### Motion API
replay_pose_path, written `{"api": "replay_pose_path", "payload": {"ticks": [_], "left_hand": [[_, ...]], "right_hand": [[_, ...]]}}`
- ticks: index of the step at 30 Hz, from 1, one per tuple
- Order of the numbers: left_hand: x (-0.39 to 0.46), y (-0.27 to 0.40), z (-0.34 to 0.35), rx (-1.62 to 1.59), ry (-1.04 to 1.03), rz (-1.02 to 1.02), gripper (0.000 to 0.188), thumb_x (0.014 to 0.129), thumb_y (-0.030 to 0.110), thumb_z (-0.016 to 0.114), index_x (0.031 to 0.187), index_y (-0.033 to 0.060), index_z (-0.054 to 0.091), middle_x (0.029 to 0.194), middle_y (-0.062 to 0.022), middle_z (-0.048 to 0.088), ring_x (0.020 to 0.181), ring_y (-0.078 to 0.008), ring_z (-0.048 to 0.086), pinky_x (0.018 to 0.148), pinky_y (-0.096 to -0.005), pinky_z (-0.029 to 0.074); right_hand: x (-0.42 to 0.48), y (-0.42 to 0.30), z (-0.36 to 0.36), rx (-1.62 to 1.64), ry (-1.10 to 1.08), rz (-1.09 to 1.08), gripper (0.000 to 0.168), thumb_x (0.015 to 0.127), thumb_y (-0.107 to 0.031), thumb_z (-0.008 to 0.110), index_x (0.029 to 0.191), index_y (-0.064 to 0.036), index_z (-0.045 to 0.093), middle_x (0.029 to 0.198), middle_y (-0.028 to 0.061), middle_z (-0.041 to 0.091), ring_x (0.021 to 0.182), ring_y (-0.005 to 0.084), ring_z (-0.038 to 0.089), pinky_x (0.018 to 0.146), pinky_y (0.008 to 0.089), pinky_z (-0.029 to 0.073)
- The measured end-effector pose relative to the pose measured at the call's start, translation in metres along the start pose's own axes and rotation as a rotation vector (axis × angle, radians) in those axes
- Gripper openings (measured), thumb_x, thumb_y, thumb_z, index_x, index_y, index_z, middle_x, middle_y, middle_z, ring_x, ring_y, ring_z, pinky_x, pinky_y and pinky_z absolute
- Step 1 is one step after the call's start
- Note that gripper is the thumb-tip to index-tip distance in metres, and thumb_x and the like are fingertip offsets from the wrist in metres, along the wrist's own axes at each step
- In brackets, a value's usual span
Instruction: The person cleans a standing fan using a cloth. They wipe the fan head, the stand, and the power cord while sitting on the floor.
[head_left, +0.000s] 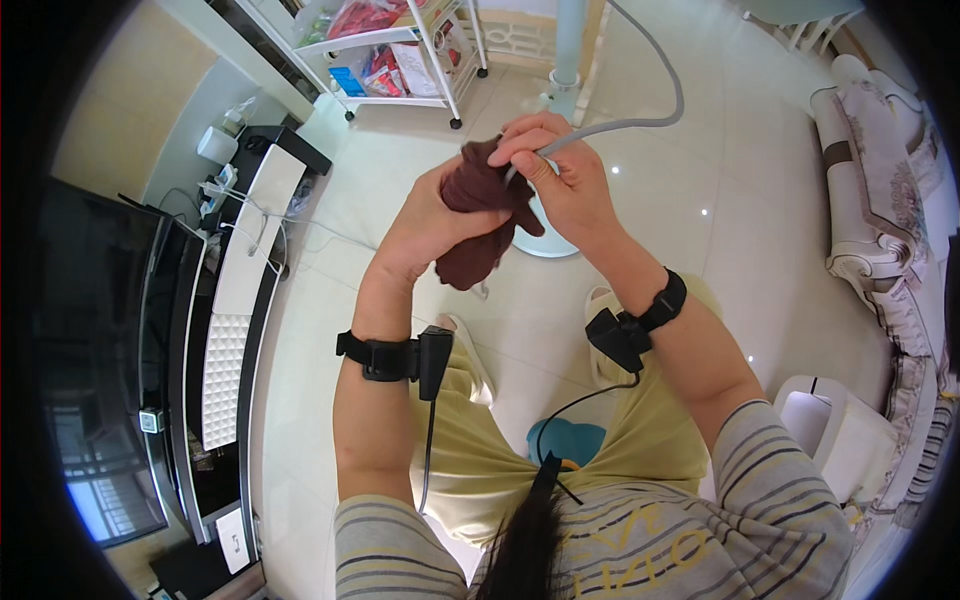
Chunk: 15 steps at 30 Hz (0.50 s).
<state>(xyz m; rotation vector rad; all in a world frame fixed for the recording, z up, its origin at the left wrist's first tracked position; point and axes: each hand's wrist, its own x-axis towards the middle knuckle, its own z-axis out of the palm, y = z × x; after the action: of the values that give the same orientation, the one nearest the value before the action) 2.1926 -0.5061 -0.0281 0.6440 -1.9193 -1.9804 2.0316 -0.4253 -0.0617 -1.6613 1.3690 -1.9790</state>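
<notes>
A bunched dark maroon cloth (480, 187) is gripped by my left hand (431, 214), with its thumb across the front and folds hanging below. My right hand (566, 176) pinches a grey cable or hose (637, 120) between thumb and fingers at the cloth's upper right side. The grey line curves away from that hand to the top of the view; its other end runs into or behind the cloth, and which of these cannot be told. Behind my hands, a pale blue upright pole (571, 41) stands near a round base (546, 244), partly hidden by my right hand.
A white wheeled cart (375, 101) with bagged items stands ahead. To the left are a television (97, 360) and a low cabinet (255, 240) with white cables. A sofa (874, 187) and a white bin-like container (840, 427) are at the right. A teal stool (566, 441) shows between my legs.
</notes>
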Motion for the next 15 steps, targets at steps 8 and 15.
{"api": "replay_pose_path", "payload": {"ticks": [8,15], "left_hand": [[-0.003,-0.033,-0.033,0.312,-0.003,-0.071,0.037,0.074,0.009,0.077,0.108,0.0010,0.064,0.096,-0.0036,0.067,0.090,-0.0125,0.062,0.085,-0.0290,0.050],[-0.012,-0.005,-0.044,-0.169,0.303,0.210,0.042,0.081,0.008,0.074,0.120,-0.0013,0.059,0.111,-0.0107,0.068,0.099,-0.0184,0.064,0.091,-0.0333,0.050]], "right_hand": [[0.004,0.001,-0.004,0.152,0.005,0.076,0.017,0.095,-0.012,0.058,0.090,0.000,0.069,0.090,0.0077,0.067,0.084,0.0176,0.062,0.076,0.0300,0.049],[-0.001,-0.007,-0.001,0.118,-0.181,0.176,0.016,0.095,-0.011,0.057,0.089,0.002,0.066,0.082,0.0075,0.066,0.076,0.0159,0.062,0.072,0.0289,0.049]]}}
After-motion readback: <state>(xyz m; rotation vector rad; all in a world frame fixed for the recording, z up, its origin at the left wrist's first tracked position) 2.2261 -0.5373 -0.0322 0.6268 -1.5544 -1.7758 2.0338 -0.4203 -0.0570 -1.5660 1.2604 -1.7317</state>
